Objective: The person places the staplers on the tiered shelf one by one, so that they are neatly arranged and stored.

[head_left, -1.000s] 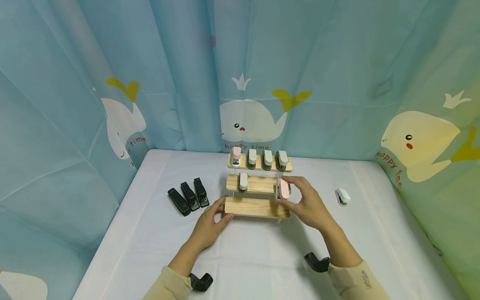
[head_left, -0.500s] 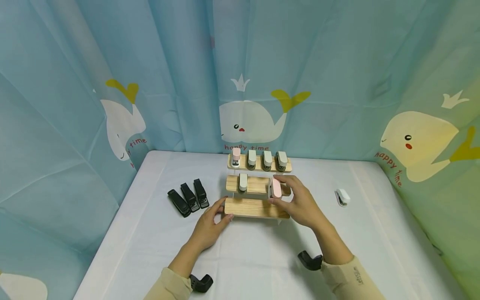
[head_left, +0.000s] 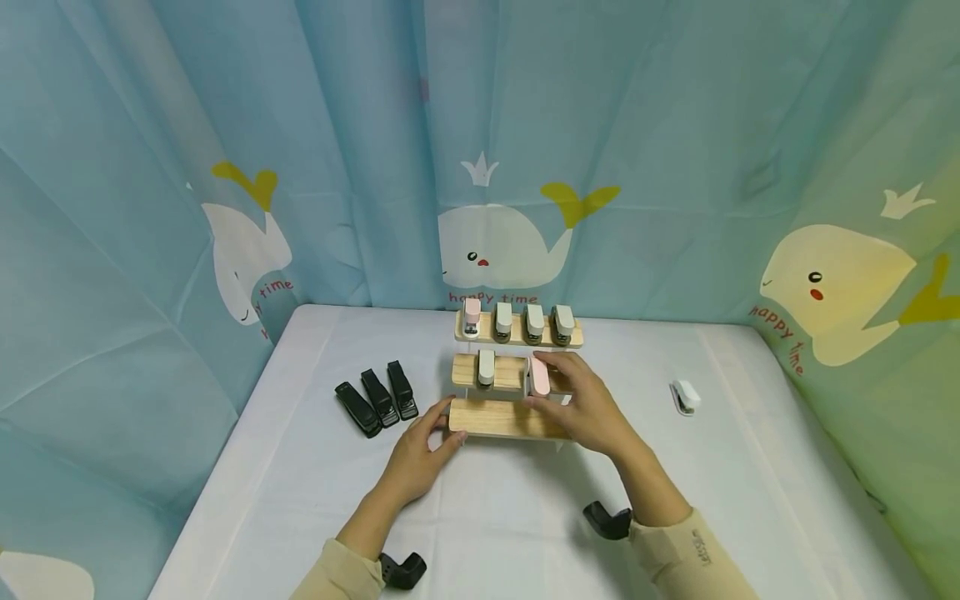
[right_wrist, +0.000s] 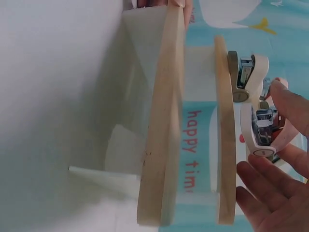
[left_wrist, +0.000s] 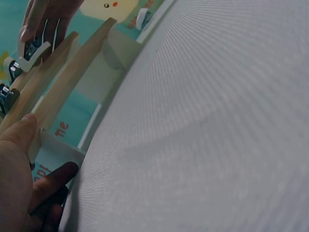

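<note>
A three-tier display rack (head_left: pixel 502 418) with wooden shelves and pale side supports stands mid-table. My left hand (head_left: pixel 414 460) holds the left end of its bottom shelf; in the left wrist view the thumb (left_wrist: pixel 21 133) lies against the wood and the fingers reach beneath. With thumb and fingers, my right hand (head_left: pixel 592 412) pinches a pink and white stapler (head_left: pixel 538 377) at the middle shelf. Left of it on that shelf sits a white-topped stapler (head_left: pixel 486 367). In the right wrist view the pinched stapler (right_wrist: pixel 261 133) is right beside the shelf; whether it touches the wood I cannot tell.
The top shelf carries a pink stapler (head_left: pixel 471 317) and three pale ones, including a stapler (head_left: pixel 534 322). Three black staplers, one a stapler (head_left: pixel 378 397), lie left of the rack. A white stapler (head_left: pixel 685 397) lies to the right. A whale-print curtain (head_left: pixel 360 208) hangs behind.
My right hand has moved left along the middle shelf with the pink stapler, closer to the white-topped one. The left hand has stayed at the rack's left end.
</note>
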Motion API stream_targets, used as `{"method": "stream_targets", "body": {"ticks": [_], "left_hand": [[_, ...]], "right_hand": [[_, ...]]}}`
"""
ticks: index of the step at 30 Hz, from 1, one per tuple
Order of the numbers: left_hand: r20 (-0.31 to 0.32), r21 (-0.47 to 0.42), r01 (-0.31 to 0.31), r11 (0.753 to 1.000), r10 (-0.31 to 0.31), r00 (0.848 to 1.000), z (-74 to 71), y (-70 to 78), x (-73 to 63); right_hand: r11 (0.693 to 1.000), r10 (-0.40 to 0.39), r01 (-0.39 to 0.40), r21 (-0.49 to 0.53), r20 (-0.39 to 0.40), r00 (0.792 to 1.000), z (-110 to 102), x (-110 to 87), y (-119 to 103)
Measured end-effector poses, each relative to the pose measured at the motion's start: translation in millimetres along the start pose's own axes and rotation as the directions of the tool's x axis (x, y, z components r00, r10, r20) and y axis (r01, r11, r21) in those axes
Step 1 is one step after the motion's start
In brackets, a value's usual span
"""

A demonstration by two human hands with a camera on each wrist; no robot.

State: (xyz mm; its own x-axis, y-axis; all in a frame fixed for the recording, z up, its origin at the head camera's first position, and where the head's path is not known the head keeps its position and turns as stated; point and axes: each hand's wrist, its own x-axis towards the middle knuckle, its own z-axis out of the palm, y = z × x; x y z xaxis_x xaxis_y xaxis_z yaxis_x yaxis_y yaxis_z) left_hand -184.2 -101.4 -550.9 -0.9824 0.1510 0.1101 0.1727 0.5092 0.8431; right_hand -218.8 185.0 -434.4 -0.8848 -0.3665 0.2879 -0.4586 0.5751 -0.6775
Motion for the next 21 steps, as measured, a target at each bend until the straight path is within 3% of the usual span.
{"method": "stream_targets", "body": {"ticks": [21], "left_hand": [[0.009,-0.006,-0.012,1.000,0.012,1.000,-0.7,0.7,0.6]], "right_hand": [[0.999,0.034,-0.034,-0.030,0.001,0.999,17,12.6,-6]]}}
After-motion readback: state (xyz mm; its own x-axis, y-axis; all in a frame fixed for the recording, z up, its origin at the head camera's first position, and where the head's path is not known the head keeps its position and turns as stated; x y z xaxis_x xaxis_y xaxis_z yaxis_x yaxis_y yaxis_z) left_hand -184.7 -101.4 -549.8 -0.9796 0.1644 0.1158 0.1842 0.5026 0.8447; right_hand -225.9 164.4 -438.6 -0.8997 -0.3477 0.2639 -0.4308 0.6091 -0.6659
